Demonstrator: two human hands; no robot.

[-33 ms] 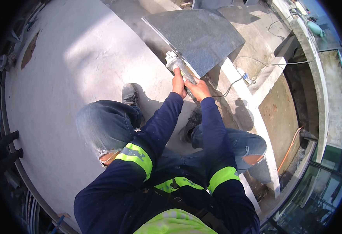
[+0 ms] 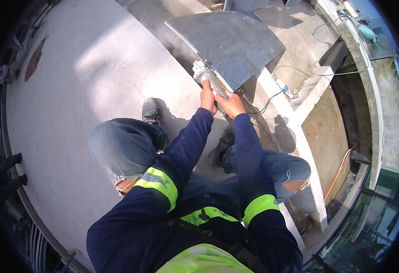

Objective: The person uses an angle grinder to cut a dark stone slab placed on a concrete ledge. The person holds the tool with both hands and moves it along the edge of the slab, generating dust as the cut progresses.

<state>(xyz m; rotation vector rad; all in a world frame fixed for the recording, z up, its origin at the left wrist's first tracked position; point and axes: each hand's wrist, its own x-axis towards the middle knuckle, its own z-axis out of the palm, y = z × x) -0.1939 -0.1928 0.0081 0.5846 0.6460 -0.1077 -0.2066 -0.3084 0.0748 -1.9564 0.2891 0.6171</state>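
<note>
An angle grinder (image 2: 219, 86), its head coated in pale dust, is held in both my hands. My left hand (image 2: 208, 97) closes round the body near the head, thumb along the top. Behind it, my right hand (image 2: 231, 105) wraps the rear of the grinder. The grinder's head rests against or very near the left edge of a dark grey stone slab (image 2: 229, 43); the disc itself is hard to make out. Dust hangs in the air by that edge. The slab has a curved far side and lies raised over pale concrete ribs.
A broad pale concrete surface (image 2: 95, 73) stretches to my left, with my shoe (image 2: 151, 109) on it. White concrete beams (image 2: 309, 154) edge recesses on my right. A cable (image 2: 272, 98) runs to a white-and-blue connector (image 2: 286, 88). An orange hose (image 2: 337, 175) lies in the far right recess.
</note>
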